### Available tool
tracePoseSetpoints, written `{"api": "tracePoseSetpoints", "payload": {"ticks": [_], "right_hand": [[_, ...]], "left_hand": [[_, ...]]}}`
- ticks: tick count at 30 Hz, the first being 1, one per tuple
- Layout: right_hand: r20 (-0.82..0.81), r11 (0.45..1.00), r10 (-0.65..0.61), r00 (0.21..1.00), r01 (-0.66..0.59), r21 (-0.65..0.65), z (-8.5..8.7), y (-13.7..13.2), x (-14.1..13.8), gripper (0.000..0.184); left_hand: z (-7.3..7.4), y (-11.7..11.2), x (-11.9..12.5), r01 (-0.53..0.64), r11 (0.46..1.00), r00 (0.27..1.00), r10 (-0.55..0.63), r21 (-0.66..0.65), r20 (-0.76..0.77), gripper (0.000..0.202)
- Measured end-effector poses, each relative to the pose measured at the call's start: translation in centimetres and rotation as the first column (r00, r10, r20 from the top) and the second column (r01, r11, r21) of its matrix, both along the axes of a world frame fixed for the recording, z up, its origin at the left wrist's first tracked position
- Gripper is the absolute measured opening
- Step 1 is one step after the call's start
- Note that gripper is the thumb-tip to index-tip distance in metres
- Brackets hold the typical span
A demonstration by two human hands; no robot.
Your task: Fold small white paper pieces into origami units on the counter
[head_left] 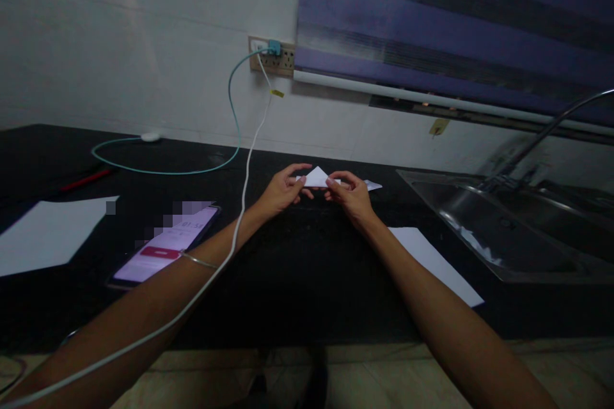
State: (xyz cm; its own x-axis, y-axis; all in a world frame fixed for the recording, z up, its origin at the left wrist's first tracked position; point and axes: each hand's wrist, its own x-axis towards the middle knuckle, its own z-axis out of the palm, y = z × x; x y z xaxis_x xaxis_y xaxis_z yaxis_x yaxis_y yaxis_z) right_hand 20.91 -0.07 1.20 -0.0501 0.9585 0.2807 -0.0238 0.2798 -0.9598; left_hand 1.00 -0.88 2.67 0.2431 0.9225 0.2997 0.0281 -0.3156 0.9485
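Note:
A small folded piece of white paper (pixel 317 176), with a triangular peak on top and a flat band below, is held up over the dark countertop. My left hand (pixel 284 188) pinches its left end, the thumb in front and the index finger reaching past the peak. On the other end, my right hand (pixel 352 196) grips it with the thumb pressed on the near face. The fingertips behind the paper are partly hidden. Just beyond my right hand lies another small white paper piece (pixel 373 185).
White sheets lie at left (pixel 50 234) and right, the right sheet (pixel 434 262) partly behind my forearm. A lit phone (pixel 167 246) rests by my left forearm. A white cable (pixel 246 188) crosses that forearm from the wall socket (pixel 283 61). A steel sink (pixel 480 230) is at right.

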Motion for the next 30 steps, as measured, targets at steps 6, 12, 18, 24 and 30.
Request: {"api": "tracePoseSetpoints", "payload": {"ticks": [6, 12, 18, 24, 30], "right_hand": [[-0.031, 1.000, -0.003, 1.000, 0.003, -0.005, 0.1, -0.1, -0.2, 0.048], [-0.048, 0.999, -0.039, 0.998, 0.039, -0.003, 0.2, -0.2, -0.4, 0.043], [-0.071, 1.000, -0.002, 0.997, 0.003, 0.017, -0.1, -0.4, -0.6, 0.038], [-0.061, 0.999, 0.038, 0.997, -0.039, -0.002, -0.4, -0.5, -1.1, 0.041], [-0.075, 1.000, -0.008, 0.997, 0.009, 0.015, 0.0, -0.3, -0.7, 0.035]], "left_hand": [[-0.2, 0.2, 0.1, -0.031, 0.999, 0.999, 0.031, 0.030, -0.019, 0.037], [-0.7, 0.5, 0.2, -0.019, 0.999, 1.000, 0.019, 0.036, -0.002, 0.039], [-1.0, 0.2, 0.8, 0.068, 0.998, 0.998, -0.068, -0.008, 0.001, 0.028], [-0.9, 0.3, 0.1, 0.122, 0.991, 0.989, -0.118, 0.047, -0.085, 0.024], [-0.5, 0.0, -0.2, 0.252, 0.967, 0.964, -0.253, -0.016, -0.086, 0.050]]}}
